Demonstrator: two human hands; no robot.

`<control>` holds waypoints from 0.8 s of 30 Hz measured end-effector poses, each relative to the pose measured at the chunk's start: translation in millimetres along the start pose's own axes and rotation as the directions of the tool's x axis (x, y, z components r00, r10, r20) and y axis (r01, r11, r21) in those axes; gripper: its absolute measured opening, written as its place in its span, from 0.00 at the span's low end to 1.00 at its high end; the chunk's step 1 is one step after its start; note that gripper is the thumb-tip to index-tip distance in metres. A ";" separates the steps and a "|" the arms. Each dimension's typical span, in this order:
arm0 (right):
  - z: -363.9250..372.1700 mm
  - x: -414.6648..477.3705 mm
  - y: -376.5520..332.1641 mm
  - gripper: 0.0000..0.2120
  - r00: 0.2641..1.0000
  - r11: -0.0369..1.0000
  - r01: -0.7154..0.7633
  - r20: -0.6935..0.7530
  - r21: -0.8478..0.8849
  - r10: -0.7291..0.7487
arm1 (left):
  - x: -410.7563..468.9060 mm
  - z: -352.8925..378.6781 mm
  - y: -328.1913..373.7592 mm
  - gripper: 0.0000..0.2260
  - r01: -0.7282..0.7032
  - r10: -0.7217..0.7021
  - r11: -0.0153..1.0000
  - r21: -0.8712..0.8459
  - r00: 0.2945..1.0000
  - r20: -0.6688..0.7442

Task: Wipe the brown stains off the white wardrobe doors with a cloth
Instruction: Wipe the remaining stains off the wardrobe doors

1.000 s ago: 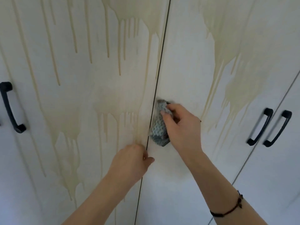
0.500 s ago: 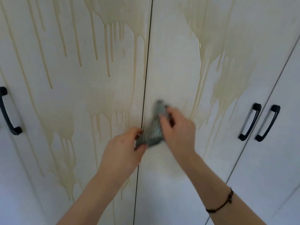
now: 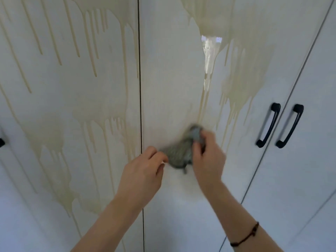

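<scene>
A grey knitted cloth [image 3: 180,153] is held in front of the middle white wardrobe door [image 3: 167,70]. My right hand [image 3: 209,157] grips its right and upper part, fingers curled round it. My left hand [image 3: 143,171] pinches its left corner with thumb and forefinger. Brown drip stains [image 3: 101,42] run down the left door [image 3: 63,88]. A second patch of brown stains [image 3: 238,84] covers the upper right of the middle door. The cloth is blurred with motion.
Two black handles [image 3: 269,125] [image 3: 290,126] sit either side of the right door gap. Part of another black handle [image 3: 1,142] shows at the left edge. A dark bracelet [image 3: 245,235] is on my right wrist.
My left hand rose from the door gap and took the cloth's left corner. Both hands and the cloth shifted right onto the middle door, and the view moved closer.
</scene>
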State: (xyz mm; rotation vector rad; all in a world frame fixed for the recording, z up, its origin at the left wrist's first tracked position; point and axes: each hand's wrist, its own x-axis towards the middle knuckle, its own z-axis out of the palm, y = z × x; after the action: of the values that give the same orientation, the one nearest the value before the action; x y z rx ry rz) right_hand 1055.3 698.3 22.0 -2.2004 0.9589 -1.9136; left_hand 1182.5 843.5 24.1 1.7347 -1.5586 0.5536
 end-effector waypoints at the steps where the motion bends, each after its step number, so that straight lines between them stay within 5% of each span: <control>1: -6.0 23.1 0.4 0.12 0.996 0.998 -0.053 -0.065 0.039 0.055 | 4.4 -0.6 5.4 0.08 -0.008 0.008 1.000 -0.011 1.000 -0.023; 4: -7.7 45.4 -4.9 0.12 0.996 1.000 0.001 -0.087 0.014 0.000 | 13.5 3.3 21.2 0.11 -0.031 0.031 0.999 -0.011 1.000 0.002; 8: 8.2 -40.3 10.8 0.12 0.945 0.965 0.256 0.224 -0.057 -0.237 | 4.9 22.7 26.7 0.04 0.125 -0.134 0.990 0.065 0.979 0.152; 11: 2.3 -69.8 26.3 0.13 0.914 0.963 0.255 0.346 -0.087 -0.210 | -9.6 29.5 14.7 0.09 0.248 -0.248 0.968 0.037 0.921 0.301; 14: -5.5 -29.7 19.8 0.16 0.946 0.971 0.222 0.259 -0.086 -0.194 | -5.2 20.7 13.9 0.10 0.229 -0.221 0.973 0.000 0.940 0.260; 19: -11.2 64.9 -11.1 0.15 0.991 0.991 0.110 -0.081 0.069 -0.105 | 16.0 -2.6 31.9 0.17 0.229 -0.217 0.965 -0.124 0.971 0.103; 21: -0.7 60.5 -20.6 0.15 0.991 0.990 0.123 -0.055 0.075 -0.119 | 18.1 -3.8 38.0 0.14 0.256 -0.247 0.955 -0.152 0.966 0.076; 24: 18.4 -6.8 -15.8 0.12 0.942 0.962 0.271 0.200 0.023 -0.270 | 16.6 -0.6 35.2 0.07 0.312 -0.306 0.949 -0.051 0.946 0.109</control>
State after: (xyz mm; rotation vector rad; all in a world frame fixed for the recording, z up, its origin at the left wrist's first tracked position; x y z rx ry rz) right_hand 1078.3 708.1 18.9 -2.5832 0.6593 -1.7369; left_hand 1151.2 832.9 44.7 1.9312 -1.3170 0.2577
